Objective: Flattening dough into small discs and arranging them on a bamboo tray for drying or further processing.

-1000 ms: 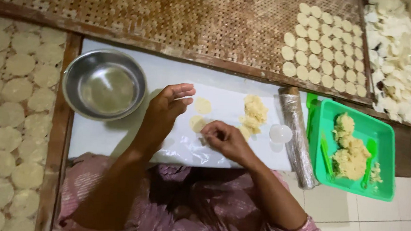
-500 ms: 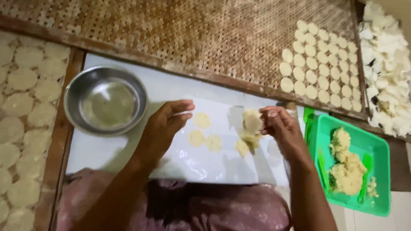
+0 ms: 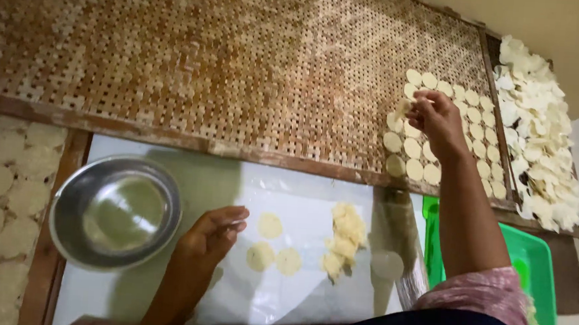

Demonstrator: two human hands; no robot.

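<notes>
Right hand [image 3: 437, 121] outstretched, fingers pinched.

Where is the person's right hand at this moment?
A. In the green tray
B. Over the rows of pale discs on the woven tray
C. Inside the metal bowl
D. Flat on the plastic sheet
B: the right hand is stretched out over the pale discs on the woven tray, pinching a pale piece.

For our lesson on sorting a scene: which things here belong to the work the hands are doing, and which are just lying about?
In use:
- right hand laying a dough disc on the woven tray
- left hand on the plastic sheet, beside flat discs
- dough lump

Lying about:
- metal bowl
- green tray
- pile of dried chips
</notes>
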